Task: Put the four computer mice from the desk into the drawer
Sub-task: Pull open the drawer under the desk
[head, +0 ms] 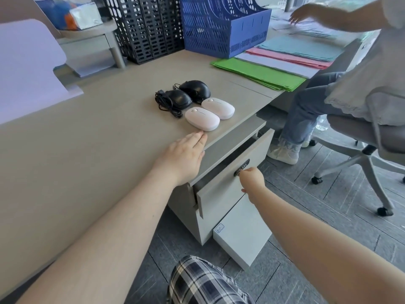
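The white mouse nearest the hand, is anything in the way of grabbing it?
Nothing visible. The left hand lies flat on the desk, its fingers just short of the nearest white mouse, with bare desktop between.

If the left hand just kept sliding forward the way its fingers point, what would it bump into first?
Most likely the nearer white mouse. The left hand lies flat on the desk, open, fingertips just short of that mouse's near edge. The second white mouse and two black mice lie beyond.

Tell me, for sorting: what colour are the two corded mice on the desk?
Black, both corded mice, seen in the head view.
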Demonstrator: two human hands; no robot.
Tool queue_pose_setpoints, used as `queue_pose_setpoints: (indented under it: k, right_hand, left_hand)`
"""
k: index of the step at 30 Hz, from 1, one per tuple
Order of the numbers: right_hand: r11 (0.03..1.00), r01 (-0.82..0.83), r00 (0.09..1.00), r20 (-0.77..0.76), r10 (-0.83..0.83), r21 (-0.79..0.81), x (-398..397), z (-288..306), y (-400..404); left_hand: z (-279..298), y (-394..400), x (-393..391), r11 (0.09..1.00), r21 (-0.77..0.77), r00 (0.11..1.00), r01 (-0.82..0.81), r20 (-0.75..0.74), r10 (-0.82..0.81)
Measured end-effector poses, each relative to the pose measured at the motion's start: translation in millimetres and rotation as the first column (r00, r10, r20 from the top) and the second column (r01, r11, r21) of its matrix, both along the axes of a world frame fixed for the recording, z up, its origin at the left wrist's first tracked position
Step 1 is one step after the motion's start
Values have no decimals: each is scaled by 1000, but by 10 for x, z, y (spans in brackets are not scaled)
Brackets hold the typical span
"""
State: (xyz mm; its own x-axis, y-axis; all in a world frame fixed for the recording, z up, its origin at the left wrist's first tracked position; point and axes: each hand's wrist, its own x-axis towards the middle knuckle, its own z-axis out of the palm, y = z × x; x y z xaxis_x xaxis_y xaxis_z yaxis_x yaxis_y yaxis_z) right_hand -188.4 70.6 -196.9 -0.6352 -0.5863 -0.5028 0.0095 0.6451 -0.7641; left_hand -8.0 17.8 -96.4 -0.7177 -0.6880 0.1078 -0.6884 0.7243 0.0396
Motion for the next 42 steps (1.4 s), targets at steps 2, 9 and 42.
queue_pose_setpoints:
  k: [2,9,42]
  right_hand:
    - [993,15,956,-290,-49,-119,27,-34,157]
    - [772,-611,452,-725,520,173,65,96,91]
    - [687,-399,199,-674,711,607,-575,339,1519]
  left_hand:
    - [-7,13,0,1000,-24,999,-12,51,13]
    - [-100,374,-162,985,-72,981,-157,103,164]
    - [-53,620,-26,976,28,976,-215,24,215]
